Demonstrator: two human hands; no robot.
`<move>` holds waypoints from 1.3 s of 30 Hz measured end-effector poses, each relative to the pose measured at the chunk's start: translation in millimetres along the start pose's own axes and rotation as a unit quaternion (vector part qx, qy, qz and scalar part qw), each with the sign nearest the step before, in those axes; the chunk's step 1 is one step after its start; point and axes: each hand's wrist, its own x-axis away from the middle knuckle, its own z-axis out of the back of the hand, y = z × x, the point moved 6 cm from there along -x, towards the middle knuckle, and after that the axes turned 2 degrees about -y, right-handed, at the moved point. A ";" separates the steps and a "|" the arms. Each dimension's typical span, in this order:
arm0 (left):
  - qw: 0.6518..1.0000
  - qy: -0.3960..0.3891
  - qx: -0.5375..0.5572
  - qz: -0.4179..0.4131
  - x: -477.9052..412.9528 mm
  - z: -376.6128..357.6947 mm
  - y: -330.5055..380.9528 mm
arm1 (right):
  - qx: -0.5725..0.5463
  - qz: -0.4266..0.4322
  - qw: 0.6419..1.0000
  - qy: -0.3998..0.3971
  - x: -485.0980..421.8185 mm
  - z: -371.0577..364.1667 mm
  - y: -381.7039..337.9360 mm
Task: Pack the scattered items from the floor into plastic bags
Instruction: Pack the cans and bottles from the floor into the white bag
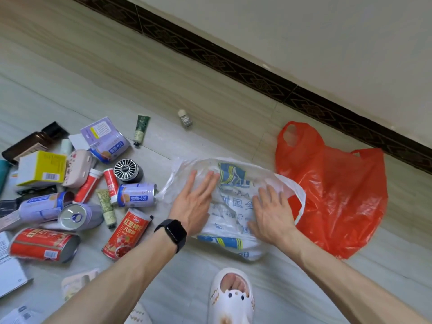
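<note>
A white plastic bag [233, 183] with blue print lies flat on the floor in the middle. My left hand [195, 202], a black watch on its wrist, presses on the bag's left part with straight fingers. My right hand [271, 213] lies flat on the bag's right part. An orange plastic bag [339, 190] lies flat to the right, partly under the white one. Scattered on the left are purple cans [136, 195], red cans [127, 235], red tubes [111, 185], a green tube [141, 129] and a yellow and white box [42, 169].
A small bottle [185, 118] stands alone on the floor beyond the bags. A round silver and black fan [128, 170] and a brown bottle [25, 143] lie among the pile. My foot in a white sandal [231, 298] is at the bottom. The wall's dark skirting [257, 78] runs behind.
</note>
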 end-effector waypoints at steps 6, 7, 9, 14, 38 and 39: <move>0.992 0.014 0.013 -0.125 -11.0 10.1 21.8 | -0.018 0.167 0.975 0.148 -11.2 7.4 -32.9; 0.993 -0.008 0.019 -0.114 -13.3 6.2 17.2 | -0.017 0.170 0.977 0.130 -15.1 4.2 -29.1; 0.996 -0.036 0.026 -0.076 -15.8 -5.0 3.5 | -0.015 0.140 0.986 0.090 -23.3 -4.2 -12.0; 0.992 -0.116 -0.034 -0.042 -14.3 -43.2 -20.9 | 0.030 0.099 0.993 -0.056 -35.7 -23.2 21.6; 0.990 -0.124 0.071 0.007 -32.0 -62.6 -3.4 | -0.024 0.082 0.991 -0.105 -43.9 -40.9 6.8; 0.990 -0.119 0.075 -0.002 -32.7 -60.3 -3.4 | -0.032 0.081 0.990 -0.110 -43.7 -38.8 5.9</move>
